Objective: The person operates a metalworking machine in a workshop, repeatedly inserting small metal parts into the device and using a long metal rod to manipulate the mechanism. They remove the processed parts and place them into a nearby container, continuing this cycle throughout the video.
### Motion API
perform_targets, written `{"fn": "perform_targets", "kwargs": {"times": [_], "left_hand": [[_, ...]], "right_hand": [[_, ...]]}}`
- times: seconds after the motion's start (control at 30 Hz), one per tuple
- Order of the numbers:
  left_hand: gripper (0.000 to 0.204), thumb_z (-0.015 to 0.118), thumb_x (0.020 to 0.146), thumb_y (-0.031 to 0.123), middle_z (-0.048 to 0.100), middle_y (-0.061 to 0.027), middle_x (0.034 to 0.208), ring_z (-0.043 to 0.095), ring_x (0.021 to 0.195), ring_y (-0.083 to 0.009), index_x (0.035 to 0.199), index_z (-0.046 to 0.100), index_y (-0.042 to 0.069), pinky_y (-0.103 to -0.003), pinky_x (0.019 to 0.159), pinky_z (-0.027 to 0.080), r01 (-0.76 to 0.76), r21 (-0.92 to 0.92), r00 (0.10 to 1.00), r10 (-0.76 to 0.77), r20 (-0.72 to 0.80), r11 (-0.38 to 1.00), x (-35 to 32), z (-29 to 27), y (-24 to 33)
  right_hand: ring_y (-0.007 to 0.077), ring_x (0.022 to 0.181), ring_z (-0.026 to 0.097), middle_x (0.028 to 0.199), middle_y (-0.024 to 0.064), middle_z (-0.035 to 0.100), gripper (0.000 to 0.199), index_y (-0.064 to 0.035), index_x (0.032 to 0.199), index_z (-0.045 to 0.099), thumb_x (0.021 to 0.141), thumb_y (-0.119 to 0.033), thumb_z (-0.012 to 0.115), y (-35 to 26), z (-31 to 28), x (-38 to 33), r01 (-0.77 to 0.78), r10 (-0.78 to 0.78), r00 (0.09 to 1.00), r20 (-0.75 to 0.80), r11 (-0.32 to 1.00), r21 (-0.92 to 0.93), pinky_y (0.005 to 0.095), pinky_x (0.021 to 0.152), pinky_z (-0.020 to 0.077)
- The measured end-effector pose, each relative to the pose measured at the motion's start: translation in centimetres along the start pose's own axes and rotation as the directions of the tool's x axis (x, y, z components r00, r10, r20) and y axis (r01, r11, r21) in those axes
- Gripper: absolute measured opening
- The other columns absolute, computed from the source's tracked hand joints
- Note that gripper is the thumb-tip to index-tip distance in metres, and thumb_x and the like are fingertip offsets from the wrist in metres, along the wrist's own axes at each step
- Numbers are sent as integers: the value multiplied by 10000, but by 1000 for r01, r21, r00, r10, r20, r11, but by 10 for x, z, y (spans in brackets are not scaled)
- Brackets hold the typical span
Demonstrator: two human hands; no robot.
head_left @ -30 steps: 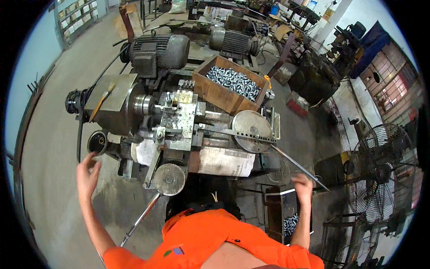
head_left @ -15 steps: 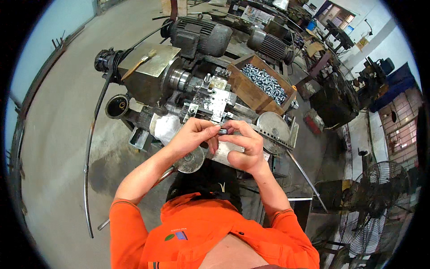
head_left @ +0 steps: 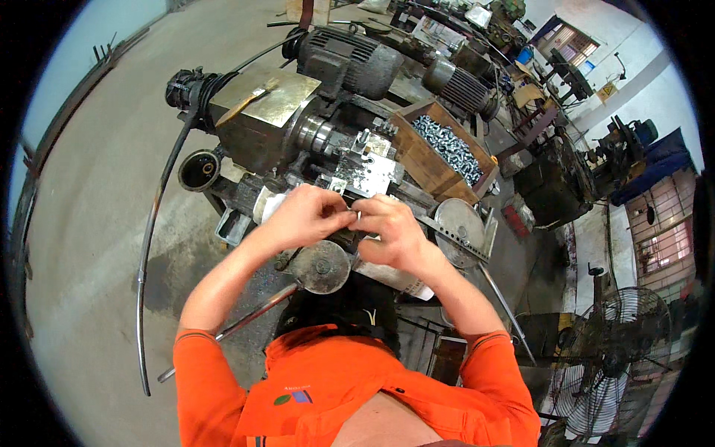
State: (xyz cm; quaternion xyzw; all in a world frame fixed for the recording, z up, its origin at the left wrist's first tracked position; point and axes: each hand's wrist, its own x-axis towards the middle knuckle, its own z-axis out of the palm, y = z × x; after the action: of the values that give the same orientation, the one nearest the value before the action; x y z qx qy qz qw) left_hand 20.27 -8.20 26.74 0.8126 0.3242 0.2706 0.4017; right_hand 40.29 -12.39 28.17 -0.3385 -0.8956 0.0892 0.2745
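Observation:
My left hand and my right hand meet in front of a small lathe, fingertips pinched together. Between them is a small metal cylinder, of which only a pale sliver shows; the fingers hide the rest. Just beyond my hands lies the lathe's bright cross slide with its clamping blocks. Farther left sits the shiny round spindle nose on the headstock. Below my left wrist is a round handwheel.
A wooden box full of small shiny metal parts stands right of the slide. A brush lies on the headstock's metal cover. An electric motor is behind. A round disc and a fan are at right.
Both hands have shifted slightly left and closed in on each other. The metal cylinder, plainly visible before, is now mostly covered by the fingers. The view has shifted a little.

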Motion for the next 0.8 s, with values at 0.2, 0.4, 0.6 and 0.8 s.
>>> {"fn": "perform_targets", "kwargs": {"times": [0.2,0.4,0.6,0.8], "left_hand": [[350,635,787,105,583,-82,622,556,578,-134,1102,544,-15,-296,575,454,284,256,941,-216,-262,924,-54,-86,-20],[318,528,736,19,460,-154,575,471,518,-254,1049,585,31,-368,537,395,675,393,628,-207,-750,624,-189,-156,-88],[406,666,722,113,590,-175,698,584,654,-295,1080,531,-22,-359,614,461,760,63,533,-565,-629,646,-258,-129,-115],[260,628,739,131,608,-208,752,595,722,-364,941,556,-18,-398,634,474,848,422,530,-492,-690,321,-250,-133,-170]], "right_hand": [[306,805,553,879,143,608,271,-18,728,667,518,-179,606,58,13,72,-87,166,971,172,915,-393,373,735,458],[296,866,571,782,146,640,196,-31,672,674,559,-175,603,110,56,113,-167,354,906,233,804,-571,355,780,469],[311,881,572,824,176,632,231,21,672,654,537,-159,603,119,68,114,-271,373,917,144,844,-462,373,790,478],[313,867,552,814,157,620,278,-29,718,679,510,-189,587,120,68,114,-289,384,910,159,858,-424,371,768,468]]}}
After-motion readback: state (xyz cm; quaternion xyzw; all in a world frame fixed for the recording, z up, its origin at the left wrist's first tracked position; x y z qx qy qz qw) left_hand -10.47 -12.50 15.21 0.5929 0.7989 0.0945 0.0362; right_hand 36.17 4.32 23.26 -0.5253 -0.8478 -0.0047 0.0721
